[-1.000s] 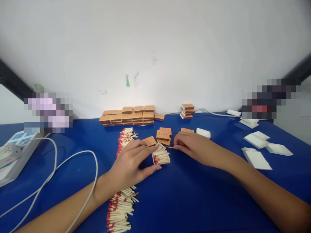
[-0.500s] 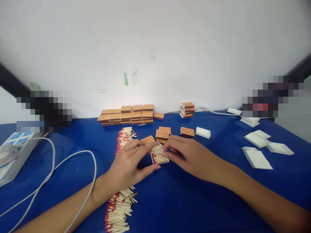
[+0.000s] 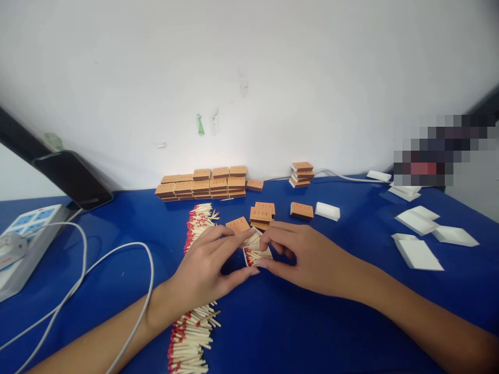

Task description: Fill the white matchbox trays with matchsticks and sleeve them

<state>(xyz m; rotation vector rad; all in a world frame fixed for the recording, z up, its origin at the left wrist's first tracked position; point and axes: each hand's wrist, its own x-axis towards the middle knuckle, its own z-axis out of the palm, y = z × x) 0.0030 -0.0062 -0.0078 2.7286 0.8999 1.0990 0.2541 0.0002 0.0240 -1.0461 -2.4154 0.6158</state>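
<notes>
A white matchbox tray filled with red-headed matches lies on the blue table between my hands. My left hand holds its near and left side, thumb at the near edge and index finger stretched along the far side. Over the tray's right end, my right hand has thumb and index finger closed on the tray and matches. More matches lie in a second white tray just behind, partly covered by my fingers. Left of the trays runs a long row of loose matches, passing under my left hand.
Orange matchboxes are stacked along the wall, with a smaller stack to the right. Several more boxes lie behind my hands. White empty trays lie at right. A power strip, white cable and phone are at left.
My right thumb has moved toward me, down to the tray's near edge, and the fingers have spread round its right end. My left hand has stayed almost in place.
</notes>
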